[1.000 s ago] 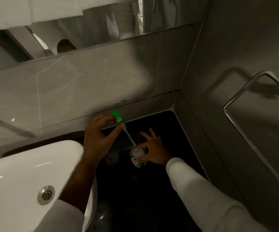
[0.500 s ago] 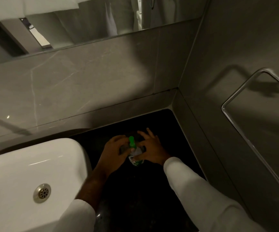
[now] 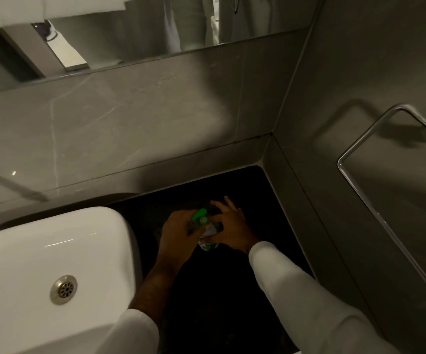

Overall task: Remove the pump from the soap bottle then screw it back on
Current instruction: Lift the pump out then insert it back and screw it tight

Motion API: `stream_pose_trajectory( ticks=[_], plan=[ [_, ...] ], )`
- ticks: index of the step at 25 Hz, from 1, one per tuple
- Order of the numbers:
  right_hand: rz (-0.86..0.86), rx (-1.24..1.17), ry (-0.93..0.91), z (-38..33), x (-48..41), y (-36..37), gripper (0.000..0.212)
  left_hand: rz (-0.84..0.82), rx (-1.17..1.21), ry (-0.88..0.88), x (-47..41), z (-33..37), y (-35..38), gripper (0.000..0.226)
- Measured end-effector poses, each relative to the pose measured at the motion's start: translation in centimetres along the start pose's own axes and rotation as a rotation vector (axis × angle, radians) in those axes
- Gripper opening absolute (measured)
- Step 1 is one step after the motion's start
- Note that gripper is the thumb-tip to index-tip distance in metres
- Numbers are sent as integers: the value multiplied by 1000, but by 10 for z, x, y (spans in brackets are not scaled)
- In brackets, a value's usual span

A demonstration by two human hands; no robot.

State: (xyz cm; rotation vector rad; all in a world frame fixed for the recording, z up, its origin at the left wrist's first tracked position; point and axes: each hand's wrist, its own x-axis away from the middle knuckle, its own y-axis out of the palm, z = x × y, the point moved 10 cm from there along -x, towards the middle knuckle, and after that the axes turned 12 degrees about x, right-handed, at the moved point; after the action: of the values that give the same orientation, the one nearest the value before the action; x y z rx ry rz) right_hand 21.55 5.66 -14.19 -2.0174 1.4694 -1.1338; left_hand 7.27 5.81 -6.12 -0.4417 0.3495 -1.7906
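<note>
A small clear soap bottle (image 3: 208, 245) with a green and white label stands on the black counter (image 3: 232, 302). Its green pump (image 3: 199, 215) sits on the bottle's neck, nozzle pointing up and to the right. My left hand (image 3: 178, 229) grips the pump's collar from the left. My right hand (image 3: 232, 226) holds the bottle's body from the right, with fingers spread over its far side. Most of the bottle is hidden by the two hands.
A white basin (image 3: 48, 264) with a metal drain (image 3: 63, 289) lies to the left of the counter. Grey tiled walls meet in a corner behind. A chrome towel rail (image 3: 375, 205) juts from the right wall. A mirror (image 3: 130, 34) runs along the top.
One second ago my left hand held the pump lifted out with its tube showing. It has lowered the pump onto the bottle's neck and now grips it there. The right hand stayed on the bottle.
</note>
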Motion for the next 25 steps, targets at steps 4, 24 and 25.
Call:
stream_pose_trajectory(
  ticks=[4,24,25],
  plan=[
    [-4,2,-35,-6,9,-9,49,19,236,-79,9,-12,-2,44],
    [-9,42,93,11,6,2,91,-40,498,-163,7,-17,21,45],
    [-8,54,94,11,5,0,87,-52,512,-155,8,-14,22,49]
  ],
)
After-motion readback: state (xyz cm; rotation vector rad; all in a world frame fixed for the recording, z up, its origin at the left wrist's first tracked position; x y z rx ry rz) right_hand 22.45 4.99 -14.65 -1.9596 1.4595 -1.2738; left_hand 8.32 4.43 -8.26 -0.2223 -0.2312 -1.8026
